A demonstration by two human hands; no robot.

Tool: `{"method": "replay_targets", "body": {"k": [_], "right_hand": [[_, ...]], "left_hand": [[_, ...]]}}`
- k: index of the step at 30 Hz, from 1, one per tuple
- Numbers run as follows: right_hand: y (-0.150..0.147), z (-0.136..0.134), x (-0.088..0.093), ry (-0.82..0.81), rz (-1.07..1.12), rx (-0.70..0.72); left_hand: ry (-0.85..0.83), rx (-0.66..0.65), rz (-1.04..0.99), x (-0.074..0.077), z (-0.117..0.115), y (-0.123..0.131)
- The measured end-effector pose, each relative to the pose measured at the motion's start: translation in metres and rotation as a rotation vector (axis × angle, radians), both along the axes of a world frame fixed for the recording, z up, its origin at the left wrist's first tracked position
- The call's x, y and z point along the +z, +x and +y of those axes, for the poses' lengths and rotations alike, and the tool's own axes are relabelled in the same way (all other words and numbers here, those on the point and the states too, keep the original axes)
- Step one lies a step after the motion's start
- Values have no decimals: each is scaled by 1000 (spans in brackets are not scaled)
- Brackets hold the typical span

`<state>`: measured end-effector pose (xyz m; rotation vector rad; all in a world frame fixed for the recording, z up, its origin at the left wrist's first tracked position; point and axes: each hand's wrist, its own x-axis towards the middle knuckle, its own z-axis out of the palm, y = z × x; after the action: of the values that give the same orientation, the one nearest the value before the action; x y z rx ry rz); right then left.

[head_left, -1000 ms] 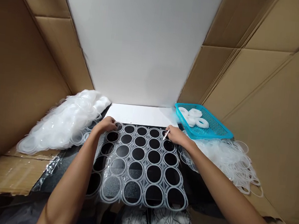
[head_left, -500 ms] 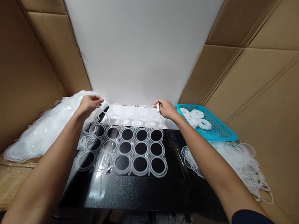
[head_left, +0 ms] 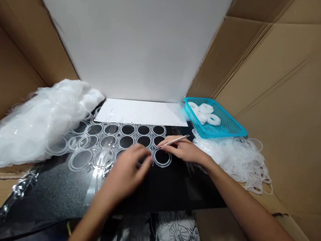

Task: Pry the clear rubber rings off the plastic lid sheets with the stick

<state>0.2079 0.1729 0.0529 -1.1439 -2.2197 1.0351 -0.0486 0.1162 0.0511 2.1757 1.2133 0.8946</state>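
Note:
A clear sheet of joined translucent rings (head_left: 126, 142) lies flat on the black tabletop, with dark circles showing through. My right hand (head_left: 182, 148) is closed around a thin white pen-like tool (head_left: 172, 141), its lower tip close to the ring sheet's right side. The tool's exact kind is unclear. Blurred by motion, my left hand (head_left: 131, 166) hovers over the sheet's front edge with bent fingers. Whether anything sits between those fingers cannot be seen, and the hand covers some of the rings.
A large pile of translucent ring sheets (head_left: 45, 118) rises at the left. On the right stands a blue plastic basket (head_left: 230, 126) holding stacks of white rings (head_left: 213, 119), with loose thin rings (head_left: 241, 165) heaped in front. White paper (head_left: 150, 112) lies behind, between cardboard walls (head_left: 279, 78).
Both hands have come down and nearer from the back of the table, the left one also moving right. The ring rows over the white paper are mostly gone from there. The view has shifted.

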Motion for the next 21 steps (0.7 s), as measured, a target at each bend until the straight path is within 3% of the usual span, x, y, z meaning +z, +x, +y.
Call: {"method": "replay_targets", "body": {"k": [3,7,21], "right_hand": [[8,-31,-17,4,92,-48],[13,-41,-40,70,209,-79],[20,-42,-46,120,202,-68]], "left_hand": [[104,16,72,-33,-64,53],[173,142,218,-59,-87,82],[215,149,410,-57,-89,82]]}}
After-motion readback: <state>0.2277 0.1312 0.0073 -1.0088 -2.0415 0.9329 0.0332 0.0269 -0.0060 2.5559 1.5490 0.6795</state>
